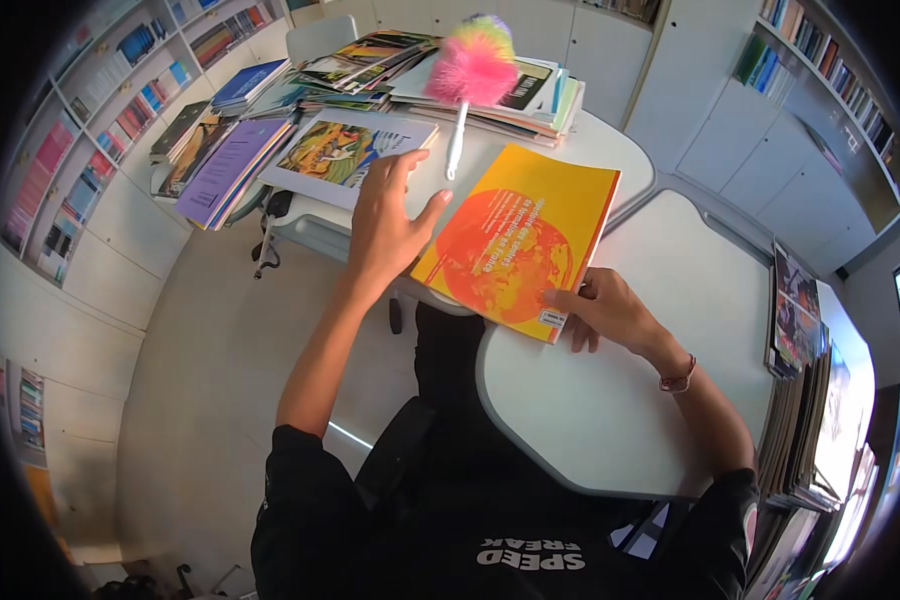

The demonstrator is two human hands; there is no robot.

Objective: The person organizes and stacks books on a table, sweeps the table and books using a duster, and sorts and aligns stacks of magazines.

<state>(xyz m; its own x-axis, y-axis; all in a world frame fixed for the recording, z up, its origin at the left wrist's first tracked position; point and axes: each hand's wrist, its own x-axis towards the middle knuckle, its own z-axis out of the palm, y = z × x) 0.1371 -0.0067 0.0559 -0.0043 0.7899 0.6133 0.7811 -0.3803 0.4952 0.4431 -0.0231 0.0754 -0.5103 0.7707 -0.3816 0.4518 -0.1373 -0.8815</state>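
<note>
A yellow paperback book with a large orange-red circle on its cover lies tilted across the edges of two white tables. My right hand grips its near right corner, thumb on the cover by a small white label and fingers underneath. My left hand hovers at the book's left side, thumb and fingers apart, with nothing in it. Beyond it is a fluffy pink and rainbow duster, its white handle pointing towards me. Left of the duster lies a white book with a colourful painted cover, partly behind my left hand.
Stacks of books and magazines cover the far table, with a purple book at its left edge. More upright books stand at the right of the near table. Bookshelves line the walls. A grey chair stands behind.
</note>
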